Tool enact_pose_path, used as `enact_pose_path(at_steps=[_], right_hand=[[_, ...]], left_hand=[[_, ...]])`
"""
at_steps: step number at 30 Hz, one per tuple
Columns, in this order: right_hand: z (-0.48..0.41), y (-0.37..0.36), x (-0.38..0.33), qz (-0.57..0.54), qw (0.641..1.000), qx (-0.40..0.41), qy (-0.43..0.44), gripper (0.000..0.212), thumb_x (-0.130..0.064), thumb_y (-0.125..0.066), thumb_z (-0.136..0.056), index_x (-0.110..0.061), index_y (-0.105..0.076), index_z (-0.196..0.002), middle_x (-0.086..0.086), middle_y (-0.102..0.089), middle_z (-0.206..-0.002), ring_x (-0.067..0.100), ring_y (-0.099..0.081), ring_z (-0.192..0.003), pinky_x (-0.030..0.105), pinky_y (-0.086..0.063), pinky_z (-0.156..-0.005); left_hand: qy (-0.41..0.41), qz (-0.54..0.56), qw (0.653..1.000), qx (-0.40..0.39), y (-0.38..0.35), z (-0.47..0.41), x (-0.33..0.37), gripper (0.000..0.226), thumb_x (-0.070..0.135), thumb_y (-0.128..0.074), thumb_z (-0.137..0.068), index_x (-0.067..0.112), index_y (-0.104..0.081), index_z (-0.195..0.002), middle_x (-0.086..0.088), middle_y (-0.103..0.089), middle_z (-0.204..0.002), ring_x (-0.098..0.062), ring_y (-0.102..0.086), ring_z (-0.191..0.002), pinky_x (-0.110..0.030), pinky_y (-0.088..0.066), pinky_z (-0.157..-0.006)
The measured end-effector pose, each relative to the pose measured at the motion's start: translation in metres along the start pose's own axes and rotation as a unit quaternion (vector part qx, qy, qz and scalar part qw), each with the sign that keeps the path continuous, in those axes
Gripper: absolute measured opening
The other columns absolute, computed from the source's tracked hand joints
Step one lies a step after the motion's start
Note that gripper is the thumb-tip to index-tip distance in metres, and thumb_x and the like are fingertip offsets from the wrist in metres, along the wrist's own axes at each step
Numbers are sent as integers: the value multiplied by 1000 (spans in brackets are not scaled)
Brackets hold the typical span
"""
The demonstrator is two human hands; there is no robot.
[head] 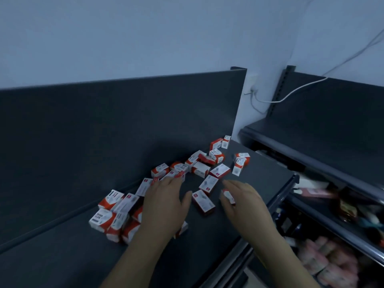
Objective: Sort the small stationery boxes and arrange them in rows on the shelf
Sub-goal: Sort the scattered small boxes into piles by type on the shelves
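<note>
Hovering over scattered boxes (200,169), left hand (164,204) lay flat, released; right hand (243,201) pinched one box (228,196); careless sweep risked knocking edge boxes (241,162) off shelf (259,181).

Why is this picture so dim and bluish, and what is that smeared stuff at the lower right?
Head view: light is low and cool, so the dark shelf shows little detail; print on the boxes is too soft to read; the goods at lower right are blurred beyond naming; the wide lens bows the back panel.
</note>
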State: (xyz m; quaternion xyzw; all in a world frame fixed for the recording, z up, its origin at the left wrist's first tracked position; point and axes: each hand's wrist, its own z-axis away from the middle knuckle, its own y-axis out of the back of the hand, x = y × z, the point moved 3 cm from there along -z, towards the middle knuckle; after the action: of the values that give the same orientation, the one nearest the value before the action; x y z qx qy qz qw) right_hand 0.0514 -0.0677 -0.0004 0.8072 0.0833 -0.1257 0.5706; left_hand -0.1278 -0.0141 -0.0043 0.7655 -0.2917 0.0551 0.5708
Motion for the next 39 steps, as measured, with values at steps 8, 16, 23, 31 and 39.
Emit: enact_pose_path(at_steps=[8, 16, 23, 31, 39], right_hand=[[-65, -1, 75, 12, 1000, -16, -12, 40, -33, -49, -95, -22, -50, -133, -6, -53, -134, 16, -47, -120, 26, -34, -101], [-145, -17, 166, -22, 998, -31, 43, 41, -29, -54, -93, -19, -54, -133, -3, -56, -133, 17, -49, -121, 31, -38, -104], [-196, -28, 219, -44, 992, -94, 73, 49, -25, -53, -94, -15, -43, -141, 1, -45, -144, 17, -40, -131, 27, -28, -110], [-218, -57, 229, -97, 970, -190, 119, 39, -30, -57, -92, -21, -54, -129, -3, -59, -126, 13, -54, -114, 24, -42, -96], [-221, -46, 187, -174, 968, -111, 143, 30, -22, -57, -91, -26, -57, -120, -7, -56, -117, 11, -56, -103, 25, -46, -86]], left_hand=[[-6, -12, 1000, -28, -52, -72, 34, 41, 41, -48, -93, 23, -52, -129, 3, -57, -121, -16, -51, -109, -30, -43, -92], [45, -38, 997, -51, -122, -159, 70, 38, 39, -50, -93, 20, -53, -125, 0, -56, -123, -19, -50, -112, -30, -40, -92], [78, -102, 982, -139, -181, -220, 80, 55, 40, -55, -88, 24, -40, -139, -1, -53, -130, -21, -50, -117, -32, -40, -96], [124, -26, 989, -79, -181, -223, 83, 67, 33, -64, -85, 21, -34, -143, -1, -45, -134, -21, -42, -123, -29, -37, -100], [172, 96, 977, 79, -120, -173, 82, 58, 22, -74, -79, 28, -43, -128, 16, -38, -119, 0, -42, -107, -8, -31, -82]])
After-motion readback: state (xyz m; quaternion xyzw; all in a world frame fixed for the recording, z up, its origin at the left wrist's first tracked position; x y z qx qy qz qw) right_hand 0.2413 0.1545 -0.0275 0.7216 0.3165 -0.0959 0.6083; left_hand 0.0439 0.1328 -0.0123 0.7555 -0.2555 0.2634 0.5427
